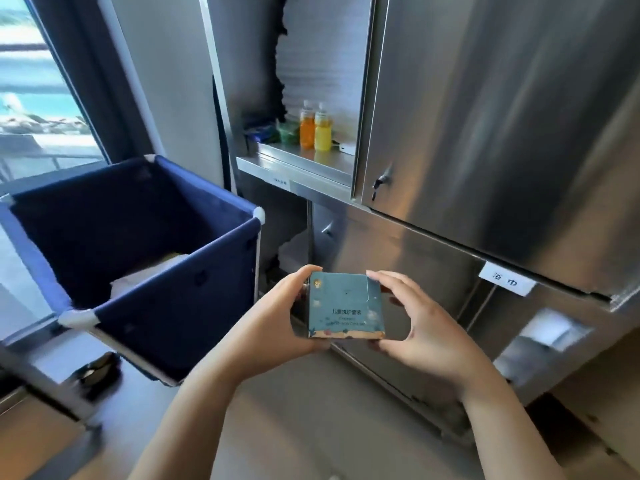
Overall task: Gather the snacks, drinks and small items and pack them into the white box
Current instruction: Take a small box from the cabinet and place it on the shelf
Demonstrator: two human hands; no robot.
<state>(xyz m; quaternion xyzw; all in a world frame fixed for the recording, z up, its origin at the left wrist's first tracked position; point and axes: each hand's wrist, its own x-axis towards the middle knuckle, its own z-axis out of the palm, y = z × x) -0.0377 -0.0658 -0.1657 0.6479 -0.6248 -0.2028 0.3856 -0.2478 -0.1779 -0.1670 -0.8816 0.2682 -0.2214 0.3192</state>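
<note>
Teal card with white lettering and small cartoon figures along the lower edge forms the small box [346,306], held in mid-air in front of the steel cabinet [485,133]. The left hand [277,317] curls round its left edge. The right hand [419,323] clamps the right edge, fingertips at the top corner. On the cabinet shelf [311,161] above, an orange bottle [307,131] and a yellow bottle [323,133] stand touching, beside a green tub [287,132]. A navy fabric cart [156,299] stands left.
</note>
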